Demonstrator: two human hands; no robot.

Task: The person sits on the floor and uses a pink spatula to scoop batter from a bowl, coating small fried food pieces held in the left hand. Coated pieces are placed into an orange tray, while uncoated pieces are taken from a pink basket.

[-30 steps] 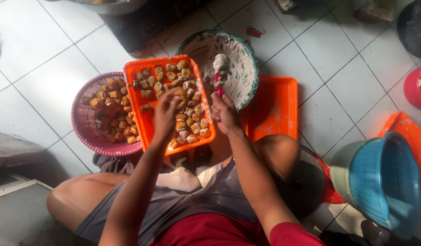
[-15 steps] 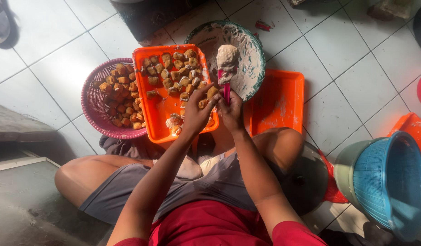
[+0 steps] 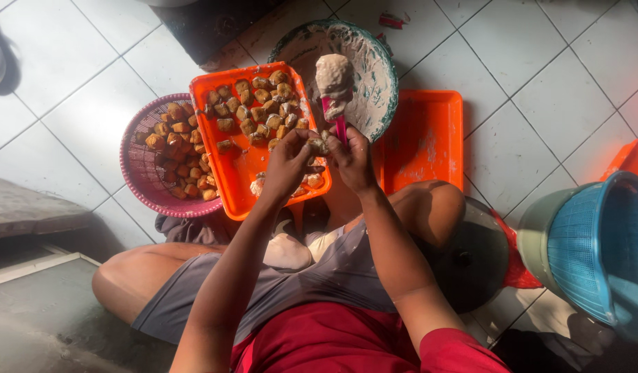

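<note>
My left hand [image 3: 288, 162] holds a small brown fried piece [image 3: 317, 145] over the near end of an orange tray [image 3: 239, 173] filled with several such pieces. My right hand [image 3: 353, 159] grips a pink-handled spoon [image 3: 338, 114] heaped with pale grey paste, its tip close to the piece. Just behind the spoon sits a large round bowl [image 3: 377, 76] smeared with the same paste. A pink basket [image 3: 136, 169] with more fried pieces stands left of the tray.
An orange lid or second tray [image 3: 426, 141] lies on the white tiled floor to the right of my knee. A blue basket [image 3: 598, 249] nested in a grey tub stands at right. A dark round stool [image 3: 474, 259] is beneath me.
The spoon has risen out of the bowl with a heap of paste. My left hand has lifted a fried piece from the tray and both hands have come together.
</note>
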